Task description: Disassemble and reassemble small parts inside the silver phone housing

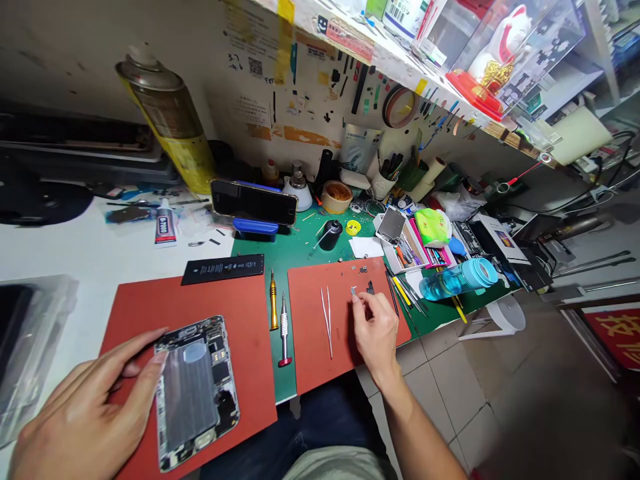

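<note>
An opened phone housing (pixel 197 393) lies on the left red mat, its battery bay bare and small parts along its right side. My left hand (pixel 95 407) grips its upper left edge, thumb on the rim and index finger by the top corner. Over the right red mat my right hand (pixel 375 327) is closed in a pinch on a tiny silvery part (pixel 353 291), too small to name. Just beyond its fingers lies a small black part (pixel 370 287). White tweezers (pixel 327 323) rest left of this hand. A removed black battery (pixel 223 269) sits above the left mat.
Between the mats lie a gold screwdriver (pixel 273 303) and a silver screwdriver (pixel 285 333). A phone (pixel 254 202) leans on a blue stand behind. A black bottle (pixel 331 235), tool boxes (pixel 403 250) and a blue water bottle (pixel 460 279) stand farther right. A shelf overhangs.
</note>
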Tool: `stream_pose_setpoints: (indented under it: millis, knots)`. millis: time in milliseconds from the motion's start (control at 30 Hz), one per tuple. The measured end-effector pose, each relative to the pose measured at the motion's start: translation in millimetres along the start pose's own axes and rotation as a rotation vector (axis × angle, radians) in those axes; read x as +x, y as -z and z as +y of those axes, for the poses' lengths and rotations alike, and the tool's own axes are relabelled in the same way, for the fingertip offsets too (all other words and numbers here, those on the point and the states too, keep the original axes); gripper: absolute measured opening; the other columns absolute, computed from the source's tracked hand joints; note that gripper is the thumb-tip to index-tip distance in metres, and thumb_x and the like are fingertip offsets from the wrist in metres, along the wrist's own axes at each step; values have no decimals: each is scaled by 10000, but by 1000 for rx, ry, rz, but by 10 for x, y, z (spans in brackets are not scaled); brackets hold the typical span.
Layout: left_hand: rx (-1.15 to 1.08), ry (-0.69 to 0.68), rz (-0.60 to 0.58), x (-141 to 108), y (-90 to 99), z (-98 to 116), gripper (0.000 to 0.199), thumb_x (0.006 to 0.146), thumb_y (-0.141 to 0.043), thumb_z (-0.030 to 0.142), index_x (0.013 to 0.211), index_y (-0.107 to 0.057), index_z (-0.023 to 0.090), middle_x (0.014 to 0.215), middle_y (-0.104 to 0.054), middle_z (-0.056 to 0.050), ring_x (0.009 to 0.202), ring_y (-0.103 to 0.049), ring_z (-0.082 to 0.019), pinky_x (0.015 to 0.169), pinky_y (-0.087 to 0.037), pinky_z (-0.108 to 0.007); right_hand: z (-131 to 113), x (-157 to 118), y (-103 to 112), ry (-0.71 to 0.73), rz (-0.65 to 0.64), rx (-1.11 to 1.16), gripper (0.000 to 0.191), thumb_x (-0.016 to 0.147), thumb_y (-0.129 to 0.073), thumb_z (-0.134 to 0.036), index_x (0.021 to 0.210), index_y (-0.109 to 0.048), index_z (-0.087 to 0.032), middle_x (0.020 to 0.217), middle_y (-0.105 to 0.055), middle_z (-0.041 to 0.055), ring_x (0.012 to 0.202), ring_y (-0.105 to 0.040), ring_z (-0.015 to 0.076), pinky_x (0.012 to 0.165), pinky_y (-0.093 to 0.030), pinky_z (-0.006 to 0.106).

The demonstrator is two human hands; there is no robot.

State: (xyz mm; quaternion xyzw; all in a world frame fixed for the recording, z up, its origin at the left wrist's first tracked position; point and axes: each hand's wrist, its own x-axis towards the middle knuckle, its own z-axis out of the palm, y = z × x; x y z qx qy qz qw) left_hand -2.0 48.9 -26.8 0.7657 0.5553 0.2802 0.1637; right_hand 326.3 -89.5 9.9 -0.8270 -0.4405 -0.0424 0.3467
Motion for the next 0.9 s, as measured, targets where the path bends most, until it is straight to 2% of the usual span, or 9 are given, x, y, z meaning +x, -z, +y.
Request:
stream_pose_setpoints:
  millis: [100, 200, 400, 567, 900]
  knots:
    - [14, -30, 13, 3, 9, 14, 409, 1032, -495, 555, 1310, -690, 327, 942, -650, -29, 829, -652, -254, 755, -483, -379, 41, 188, -34, -45, -15, -36, 257, 1078, -570, -305, 1006, -797, -210, 904, -718, 57, 775, -671, 188, 713, -475, 307]
    - [11, -3, 5, 5, 20, 43, 409, 1031, -483, 572, 1280, -698, 328, 937, -652, -26, 794, -647, -239, 705, -471, -368, 34, 345, -151, -61, -59, -79, 215, 1050, -609, -274, 982, -805, -222, 938, -734, 60, 824, -688, 208, 739, -469, 324]
    - [-19, 30, 15, -7, 47, 123, 423, 1036, -474, 593, 1289, -698, 339, 949, -662, -11, 676, -594, -190, 674, -460, -355, -13, 552, -394, -70, -114, -172, 194, 1020, -628, -213, 906, -785, -206, 920, -718, 80, 798, -659, 229, 703, -419, 340]
    - [-2, 10, 26, -12, 82, 145, 388, 1048, -473, 584, 1262, -698, 352, 956, -676, 1, 698, -607, -185, 673, -441, -342, -30, 596, -467, -64, -135, -219, 192, 1031, -609, -198, 958, -786, -199, 954, -714, 93, 826, -653, 234, 694, -393, 338]
    - [-41, -25, 0, 8, 65, 101, 377, 1054, -490, 551, 1261, -699, 315, 946, -687, -1, 791, -680, -197, 705, -458, -328, -59, 598, -487, -45, -169, -270, 200, 1028, -598, -121, 871, -703, -188, 928, -685, 87, 797, -624, 230, 687, -354, 335]
